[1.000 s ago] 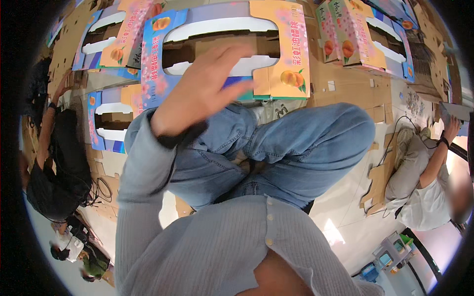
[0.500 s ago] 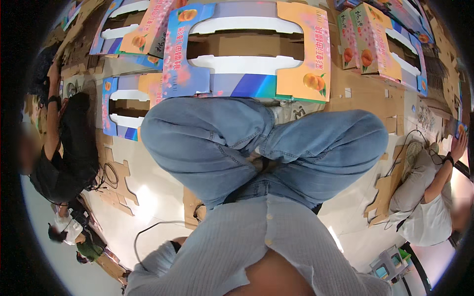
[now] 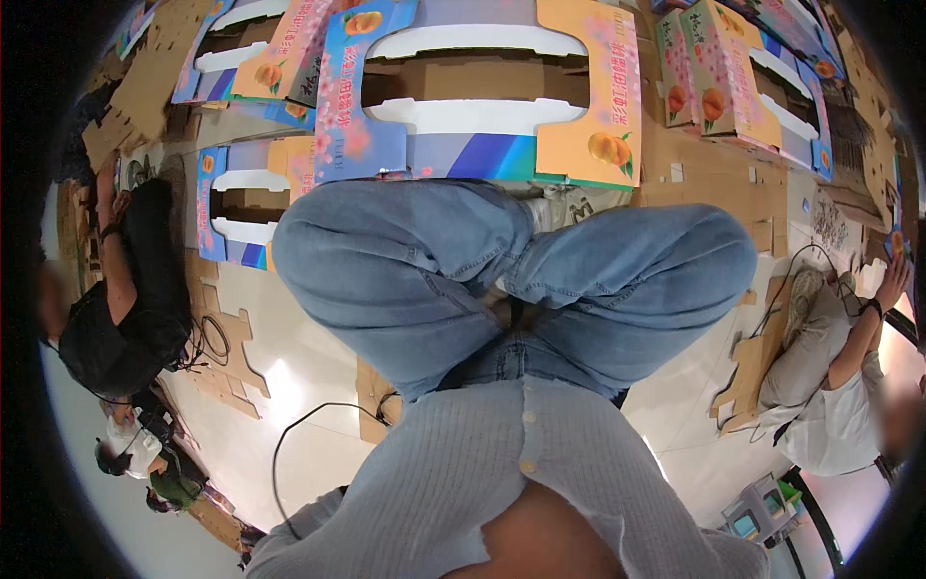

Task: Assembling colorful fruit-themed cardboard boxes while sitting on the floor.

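Neither hand shows; crossed legs (image 3: pixel 502 280) hide the printed carton's (image 3: pixel 477 96) base.

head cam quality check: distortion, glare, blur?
Head view: strong fisheye, black vignette around the rim, the flat printed carton edges bow; bright glare on the pale floor at lower left; the jeans are sharp, people at both edges look blurred; neither hand is in view.
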A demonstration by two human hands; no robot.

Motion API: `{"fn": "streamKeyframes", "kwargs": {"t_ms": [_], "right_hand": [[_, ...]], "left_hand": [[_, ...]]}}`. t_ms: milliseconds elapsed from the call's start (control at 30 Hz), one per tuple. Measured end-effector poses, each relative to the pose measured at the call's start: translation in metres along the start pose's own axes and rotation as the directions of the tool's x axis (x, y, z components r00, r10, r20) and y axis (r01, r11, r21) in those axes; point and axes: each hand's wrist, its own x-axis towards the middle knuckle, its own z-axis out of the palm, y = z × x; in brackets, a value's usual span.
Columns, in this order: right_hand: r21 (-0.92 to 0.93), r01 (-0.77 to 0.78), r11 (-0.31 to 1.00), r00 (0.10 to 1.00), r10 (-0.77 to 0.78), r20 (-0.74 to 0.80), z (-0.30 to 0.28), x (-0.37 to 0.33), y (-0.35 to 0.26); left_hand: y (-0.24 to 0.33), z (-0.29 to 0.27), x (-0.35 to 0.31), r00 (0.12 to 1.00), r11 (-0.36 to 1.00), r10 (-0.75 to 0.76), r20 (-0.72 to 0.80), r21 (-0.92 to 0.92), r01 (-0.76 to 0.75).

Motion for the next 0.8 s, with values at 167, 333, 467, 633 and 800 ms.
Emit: {"fn": "streamKeyframes", "kwargs": {"t_ms": [167,333,467,633,800], "right_hand": [[-0.022,-0.009,1.000,1.000,0.010,0.010,-0.007,-0.005,0.001],[-0.097,-0.038,0.995,0.998,0.042,0.042,-0.019,-0.015,-0.007],[-0.292,-0.079,0.953,0.982,0.124,0.141,-0.022,-0.033,-0.036],[-0.832,0.192,0.521,0.875,0.293,0.385,0.010,-0.073,-0.149],[-0.519,0.732,0.442,0.676,-0.377,0.633,0.074,-0.128,-0.281]], "left_hand": [[0.003,-0.002,0.000,1.000,1.000,0.002,0.001,0.004,-0.002],[-0.004,-0.008,0.009,0.999,1.000,0.016,0.039,0.023,-0.017],[0.006,-0.025,0.012,0.985,0.994,0.085,0.148,0.059,-0.095],[0.141,-0.092,-0.022,0.675,0.783,0.502,0.540,0.047,-0.620],[0.353,-0.130,-0.082,0.822,0.556,0.538,0.187,0.654,-0.513]]}}
